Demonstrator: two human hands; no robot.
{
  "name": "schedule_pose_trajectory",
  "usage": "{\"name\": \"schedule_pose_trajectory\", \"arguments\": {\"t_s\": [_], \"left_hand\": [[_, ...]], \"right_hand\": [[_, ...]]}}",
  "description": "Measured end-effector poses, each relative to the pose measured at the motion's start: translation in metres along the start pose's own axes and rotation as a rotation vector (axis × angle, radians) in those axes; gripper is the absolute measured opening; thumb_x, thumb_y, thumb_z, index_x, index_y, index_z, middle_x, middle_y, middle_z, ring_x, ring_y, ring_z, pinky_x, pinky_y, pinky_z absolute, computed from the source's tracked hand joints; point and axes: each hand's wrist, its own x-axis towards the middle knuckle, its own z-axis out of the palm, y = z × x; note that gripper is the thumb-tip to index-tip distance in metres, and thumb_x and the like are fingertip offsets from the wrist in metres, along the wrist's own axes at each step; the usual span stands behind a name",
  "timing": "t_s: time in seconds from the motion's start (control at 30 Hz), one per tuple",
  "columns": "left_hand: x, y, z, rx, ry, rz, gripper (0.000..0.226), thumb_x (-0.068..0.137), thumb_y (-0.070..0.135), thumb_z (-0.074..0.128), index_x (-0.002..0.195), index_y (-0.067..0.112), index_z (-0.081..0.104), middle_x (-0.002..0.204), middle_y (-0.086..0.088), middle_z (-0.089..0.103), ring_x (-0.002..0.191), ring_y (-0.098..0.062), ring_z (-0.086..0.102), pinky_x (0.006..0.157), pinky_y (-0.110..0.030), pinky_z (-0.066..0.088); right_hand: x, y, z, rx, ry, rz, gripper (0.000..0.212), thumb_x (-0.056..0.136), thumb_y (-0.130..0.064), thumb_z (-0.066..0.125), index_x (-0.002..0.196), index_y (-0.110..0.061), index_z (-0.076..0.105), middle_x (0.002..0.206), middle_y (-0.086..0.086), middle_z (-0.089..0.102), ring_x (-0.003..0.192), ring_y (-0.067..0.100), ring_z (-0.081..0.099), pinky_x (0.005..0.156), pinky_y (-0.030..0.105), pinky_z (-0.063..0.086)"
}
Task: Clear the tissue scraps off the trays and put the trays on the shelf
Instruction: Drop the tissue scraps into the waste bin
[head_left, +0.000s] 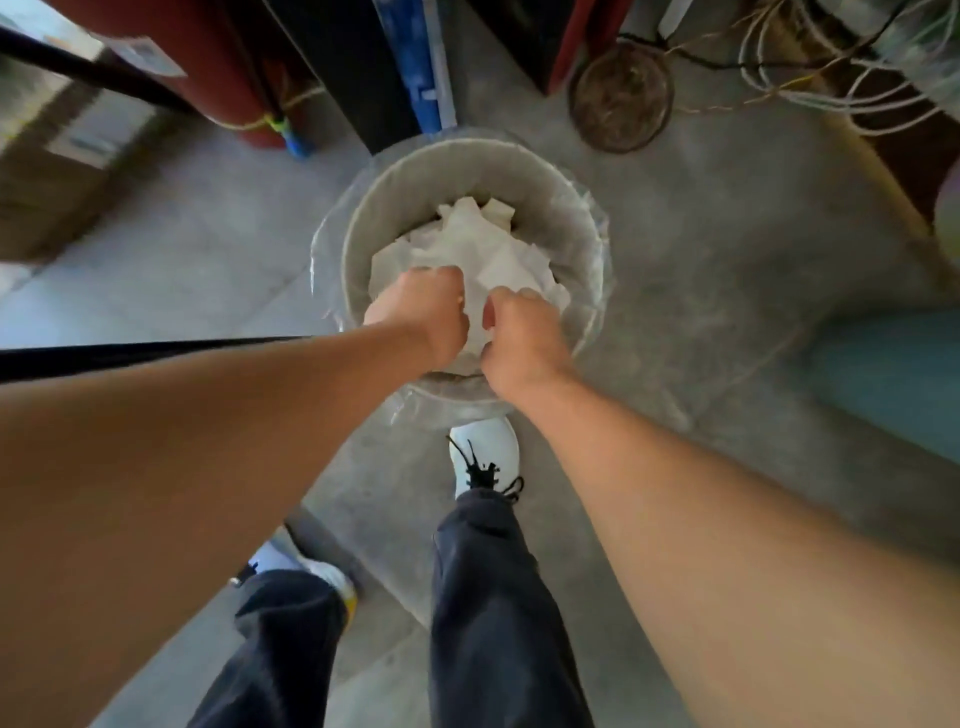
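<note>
A round grey waste bin (387, 197) lined with a clear plastic bag stands on the concrete floor in front of my feet. White tissue scraps (488, 249) fill it. Both hands are held over its near side. My left hand (423, 306) is curled into a fist with tissue at its fingers. My right hand (519, 338) is curled beside it, pinching the same white tissue between the two hands. No tray and no shelf are in view.
A red cylinder (208, 57) and dark and blue panels (415, 67) stand behind the bin. A round brown disc (621, 96) and loose cables (831, 78) lie at the back right. Cardboard boxes (57, 156) sit left, a teal object (893, 374) right.
</note>
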Motion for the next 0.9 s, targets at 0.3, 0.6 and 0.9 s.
{"name": "schedule_pose_trajectory", "arguments": {"t_s": [0.3,0.6,0.9], "left_hand": [[0.027,-0.013,0.003,-0.098,-0.103,0.013,0.072,0.078,0.0,0.066,0.141,0.019,0.039,0.123,-0.01,0.056,0.094,-0.024,0.054,0.072,-0.033,0.047],[-0.067,-0.005,-0.077,-0.02,-0.116,0.032,0.046,0.079,0.004,0.058,0.123,0.013,0.049,0.123,-0.01,0.052,0.105,-0.035,0.059,0.081,-0.043,0.052],[-0.3,0.011,-0.25,-0.09,0.078,0.031,0.037,0.088,0.021,0.051,0.124,0.015,0.044,0.125,-0.01,0.055,0.113,-0.035,0.056,0.084,-0.045,0.048]], "right_hand": [[0.016,0.002,0.01,0.008,0.012,0.008,0.052,0.081,0.003,0.067,0.126,-0.011,0.045,0.126,0.015,0.044,0.113,0.034,0.048,0.084,0.032,0.042],[-0.052,-0.031,-0.061,-0.058,0.019,-0.007,0.041,0.082,0.003,0.059,0.121,-0.009,0.052,0.125,0.01,0.045,0.106,0.029,0.054,0.077,0.029,0.043],[-0.261,-0.162,-0.195,-0.112,0.142,-0.039,0.02,0.09,-0.012,0.053,0.109,-0.016,0.055,0.121,0.002,0.055,0.108,0.02,0.055,0.083,0.03,0.045]]}}
